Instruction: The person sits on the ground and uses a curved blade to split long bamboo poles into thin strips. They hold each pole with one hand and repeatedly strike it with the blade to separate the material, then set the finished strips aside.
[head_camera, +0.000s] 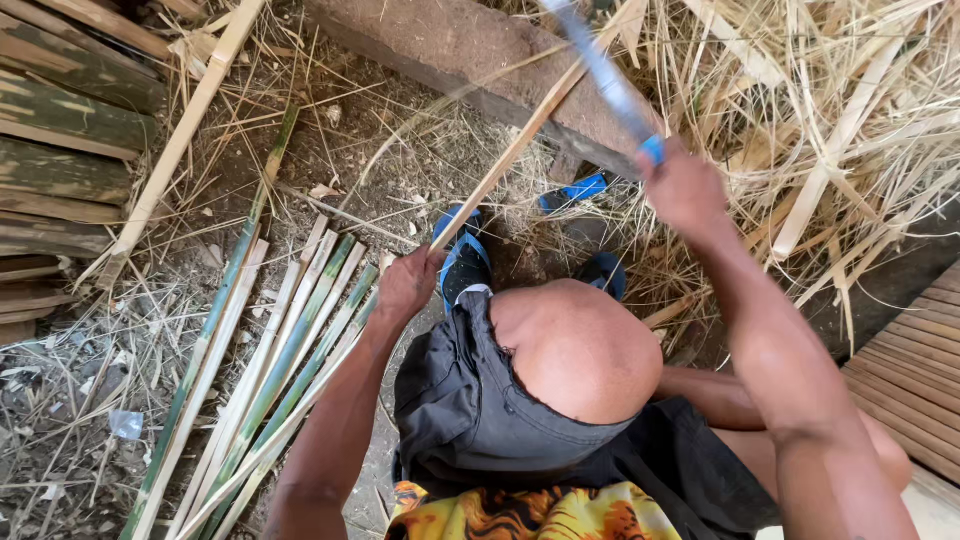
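My left hand (405, 285) grips the near end of a long pale bamboo strip (520, 140) that slants up and to the right over a brown wooden block (470, 50). My right hand (685, 190) is raised and closed on the blue handle of a blurred knife (600, 70), whose blade points up-left and crosses the strip near the top of the view. My bent bare knee (580, 350) and dark shorts fill the middle, with blue sandals (465, 265) on my feet below the strip.
Several split green and pale bamboo strips (270, 380) lie side by side on the dirt at the left. Stacked bamboo slats (60, 150) sit far left. A heap of dry shavings (830, 130) fills the upper right. Wooden planks (915, 380) lie at right.
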